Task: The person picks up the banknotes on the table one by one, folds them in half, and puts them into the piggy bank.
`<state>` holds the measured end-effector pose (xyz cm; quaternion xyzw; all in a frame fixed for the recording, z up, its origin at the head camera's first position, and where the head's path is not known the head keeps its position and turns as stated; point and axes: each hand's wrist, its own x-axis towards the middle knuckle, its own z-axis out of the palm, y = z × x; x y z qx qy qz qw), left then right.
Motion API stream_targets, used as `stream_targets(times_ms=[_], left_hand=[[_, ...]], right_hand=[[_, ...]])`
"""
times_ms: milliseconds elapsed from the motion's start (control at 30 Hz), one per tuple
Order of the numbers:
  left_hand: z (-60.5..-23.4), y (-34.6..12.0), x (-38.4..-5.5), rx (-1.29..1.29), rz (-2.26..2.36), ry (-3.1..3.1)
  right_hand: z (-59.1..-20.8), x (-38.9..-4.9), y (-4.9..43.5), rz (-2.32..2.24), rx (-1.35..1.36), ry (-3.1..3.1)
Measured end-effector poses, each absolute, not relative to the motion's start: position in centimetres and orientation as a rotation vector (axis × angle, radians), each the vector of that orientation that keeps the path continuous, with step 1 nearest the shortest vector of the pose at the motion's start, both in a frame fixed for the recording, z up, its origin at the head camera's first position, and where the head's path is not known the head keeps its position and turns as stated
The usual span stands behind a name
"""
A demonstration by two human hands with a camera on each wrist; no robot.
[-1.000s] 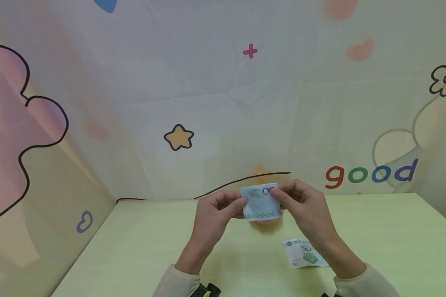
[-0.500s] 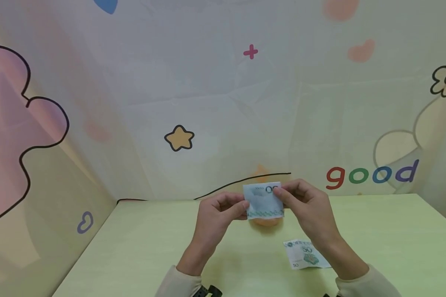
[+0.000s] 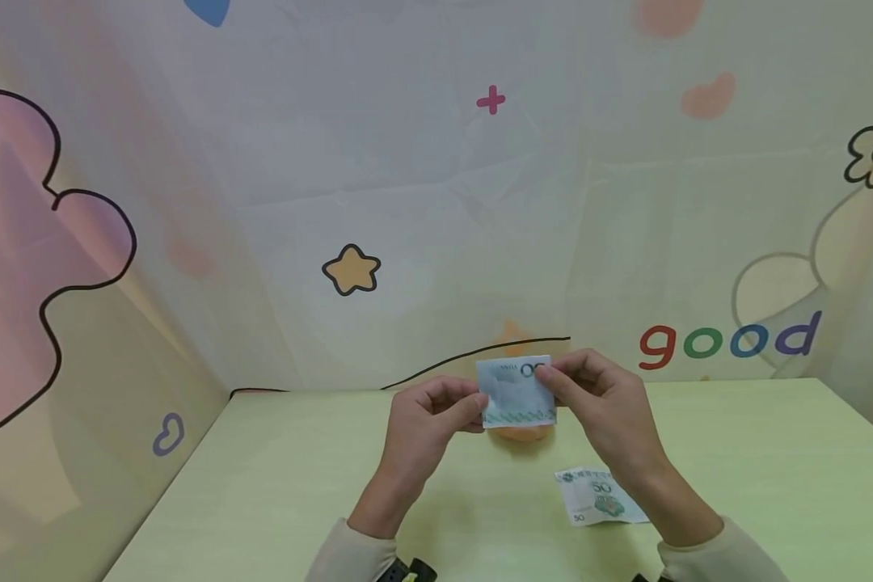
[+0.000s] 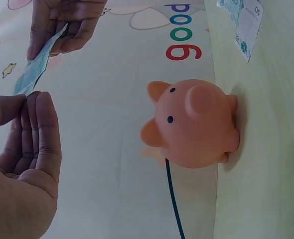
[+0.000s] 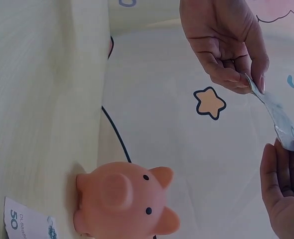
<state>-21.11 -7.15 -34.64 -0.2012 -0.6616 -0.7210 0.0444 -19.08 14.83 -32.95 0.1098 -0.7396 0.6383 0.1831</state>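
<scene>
A folded banknote [image 3: 518, 396] with green print is held up in front of the person, its printed number and "YUAN" upside down in the head view. The left hand [image 3: 436, 432] pinches its left edge between thumb and fingers, while the right hand [image 3: 611, 416] pinches its right edge near the upper corner. Seen edge-on in the left wrist view, the note [image 4: 35, 69] bends slightly between the hands. Behind it on the table stands an orange piggy bank [image 4: 194, 122], mostly hidden by the note in the head view.
A second banknote [image 3: 600, 497] marked 50 lies on the pale yellow-green table [image 3: 262, 485], partly covered by the right forearm. A printed cloth backdrop [image 3: 422, 202] with stars, hearts and the word "good" rises behind the table.
Both hands and the folded banknote have shifted slightly right and up since a second ago, then stayed nearly still. The grip on both edges is the same.
</scene>
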Motion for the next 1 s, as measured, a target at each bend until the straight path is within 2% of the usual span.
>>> stream_targets(times_ms=[1000], left_hand=[[-35.09, -6.88, -21.13, -0.665, -2.255, -2.045]], right_hand=[[-32.85, -19.12, 15.03, 1.815, 0.287, -2.057]])
